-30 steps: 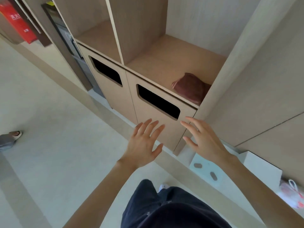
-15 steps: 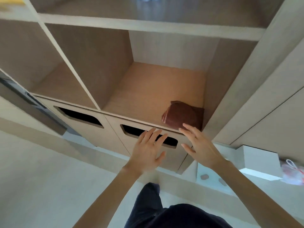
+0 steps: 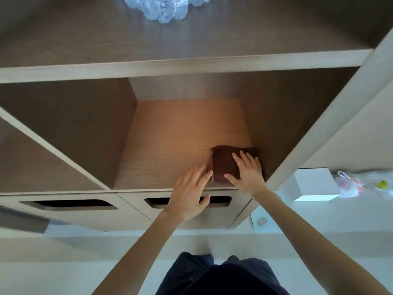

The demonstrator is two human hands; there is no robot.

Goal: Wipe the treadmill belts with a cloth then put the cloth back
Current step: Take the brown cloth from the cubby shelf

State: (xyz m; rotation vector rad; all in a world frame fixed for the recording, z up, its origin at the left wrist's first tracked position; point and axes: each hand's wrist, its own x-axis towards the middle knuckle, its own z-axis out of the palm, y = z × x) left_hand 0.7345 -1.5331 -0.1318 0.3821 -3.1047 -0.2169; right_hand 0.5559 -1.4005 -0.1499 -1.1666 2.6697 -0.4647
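Note:
A folded dark brown cloth (image 3: 223, 165) lies in the front right corner of an open wooden cubby (image 3: 180, 135). My right hand (image 3: 247, 174) rests flat on top of the cloth, fingers spread and straight. My left hand (image 3: 189, 192) reaches over the cubby's front edge, and its fingertips touch the cloth's left side. Neither hand grips the cloth. No treadmill is in view.
Clear plastic bottles (image 3: 163, 7) stand on the shelf above. Two cabinet doors with dark slot handles (image 3: 68, 204) sit below the cubby. To the right on the floor are a white box (image 3: 314, 184) and a plastic bag (image 3: 348, 186). Another cubby lies to the left.
I have stepped closer and both hands have moved up from the cabinet door into the cubby. My right hand now lies on the cloth and my left touches its side.

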